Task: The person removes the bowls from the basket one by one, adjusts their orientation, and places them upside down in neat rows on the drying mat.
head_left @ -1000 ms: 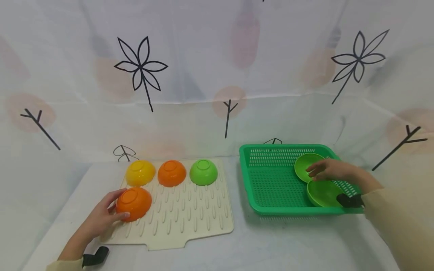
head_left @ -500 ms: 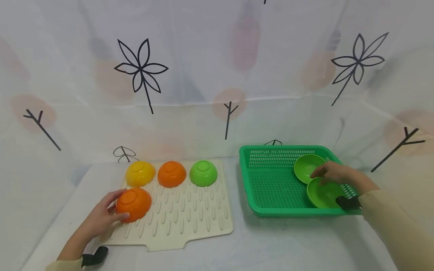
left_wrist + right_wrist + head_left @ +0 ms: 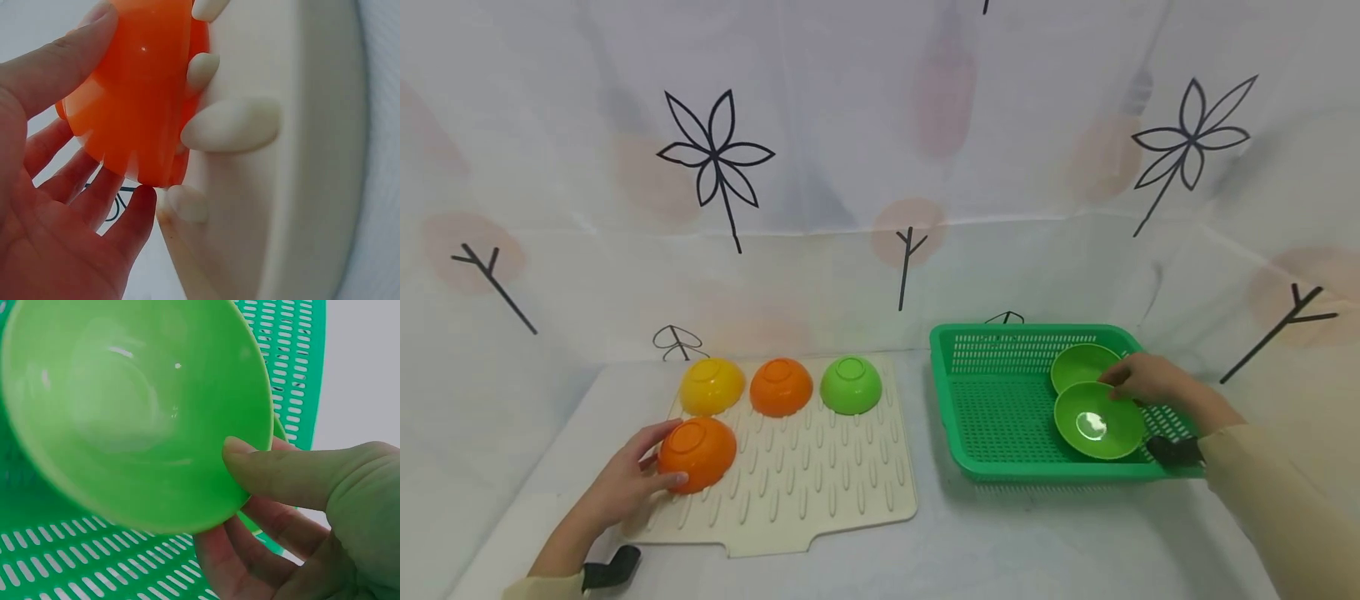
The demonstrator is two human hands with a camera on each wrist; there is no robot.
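Note:
My left hand [image 3: 628, 475] grips an upside-down orange bowl [image 3: 698, 454] at the front left of a cream drying mat [image 3: 820, 492]. In the left wrist view, the thumb lies on one side of this orange bowl [image 3: 137, 94] and the fingers on the other, its rim by the mat's raised ridges. My right hand [image 3: 1150, 385] pinches the rim of a green bowl [image 3: 1097, 423] over the green basket [image 3: 958, 462]. The right wrist view shows the thumb inside this green bowl [image 3: 144, 425] and the fingers beneath it. Behind it, a second green bowl [image 3: 1078, 362] lies partly covered.
Along the mat's back edge stand three upside-down bowls: yellow [image 3: 711, 387], orange [image 3: 781, 388] and green [image 3: 851, 386]. A strip of white table [image 3: 936, 533] separates mat and basket. A patterned white cloth [image 3: 850, 167] hangs behind everything.
My right hand has come down onto the front green bowl, taken its rim and tilted it up, shifting it slightly left. My left hand stays on the orange bowl.

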